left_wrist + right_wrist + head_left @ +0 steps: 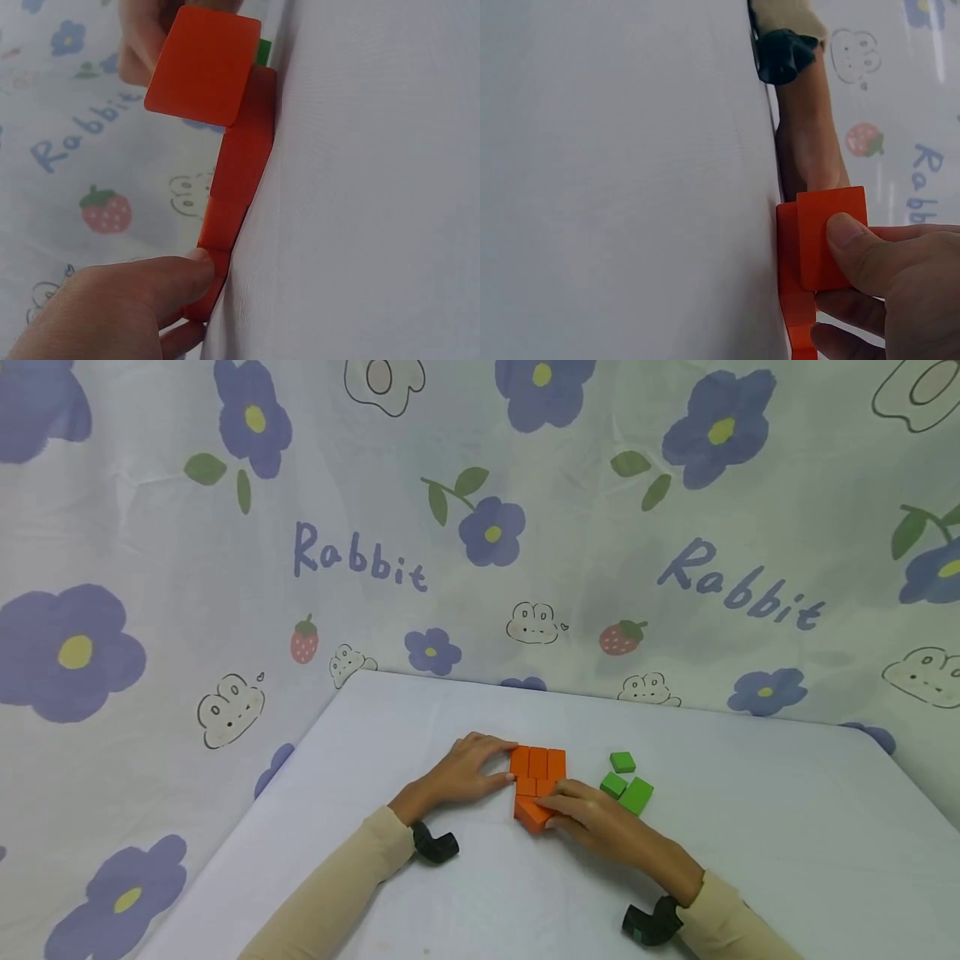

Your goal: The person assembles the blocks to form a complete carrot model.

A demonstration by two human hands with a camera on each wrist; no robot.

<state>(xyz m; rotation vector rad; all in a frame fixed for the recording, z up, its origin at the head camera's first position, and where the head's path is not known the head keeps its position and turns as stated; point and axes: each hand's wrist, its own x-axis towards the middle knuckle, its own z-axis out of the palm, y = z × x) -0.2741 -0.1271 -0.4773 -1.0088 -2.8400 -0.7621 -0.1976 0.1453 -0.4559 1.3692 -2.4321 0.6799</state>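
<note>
Several orange blocks (pixel 537 763) lie packed together on the white table. At the near end of this group, my right hand (pixel 600 818) pinches an orange block (pixel 532 814), with the thumb on its face in the right wrist view. That held block (pixel 204 66) is tilted and raised above the others in the left wrist view. My left hand (pixel 467 770) touches the left side of the group at its far end, thumb and forefinger spread apart. Its thumb (pixel 184 274) rests against the side of the blocks. The right hand hides part of the group's right side.
Several green blocks (pixel 637 795) lie just beyond and right of my right hand. The white table (pixel 765 810) reaches back to a hanging cloth (pixel 585 535) printed with flowers and rabbits. Each wrist wears a black camera mount (pixel 652 922).
</note>
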